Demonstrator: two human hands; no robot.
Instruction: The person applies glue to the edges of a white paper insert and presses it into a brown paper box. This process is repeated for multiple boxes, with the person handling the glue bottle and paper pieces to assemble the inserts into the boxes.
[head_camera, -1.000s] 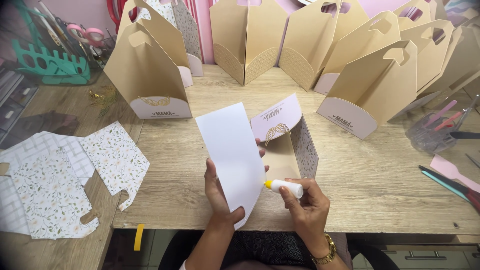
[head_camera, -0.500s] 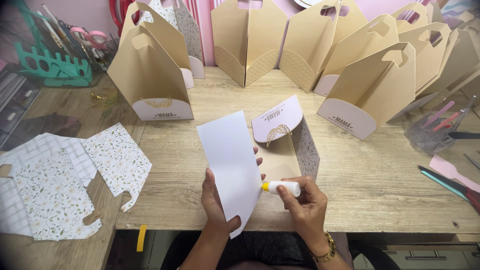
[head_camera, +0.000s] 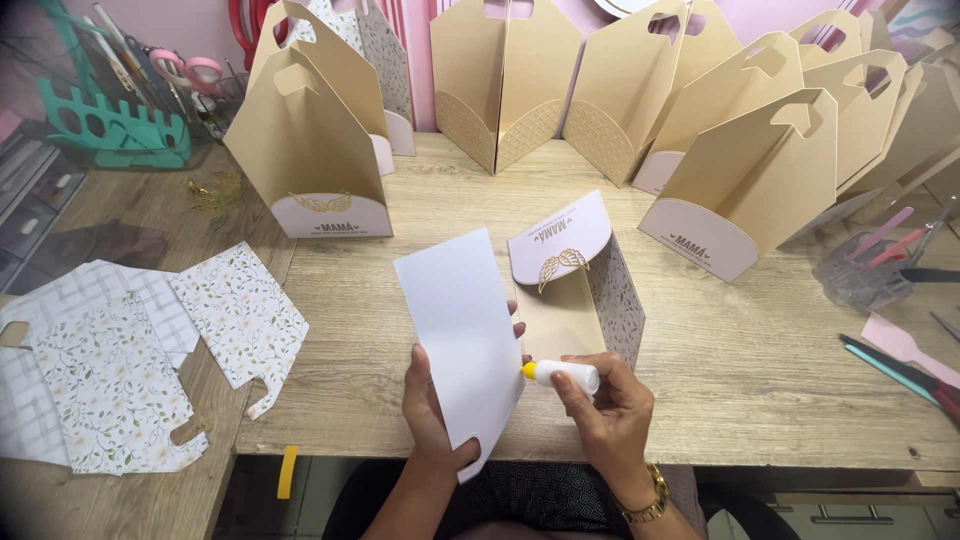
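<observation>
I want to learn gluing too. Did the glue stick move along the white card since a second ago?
Yes, slightly. Against the unfinished box lying behind it, the glue stick in the right hand slid a little left and down along the white card edge.

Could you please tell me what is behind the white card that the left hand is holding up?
Behind the white card lies an unfinished kraft box, its lilac flap and floral side showing at right. The left hand has fingertips peeking past the card's edge; the box's left part is covered.
</observation>
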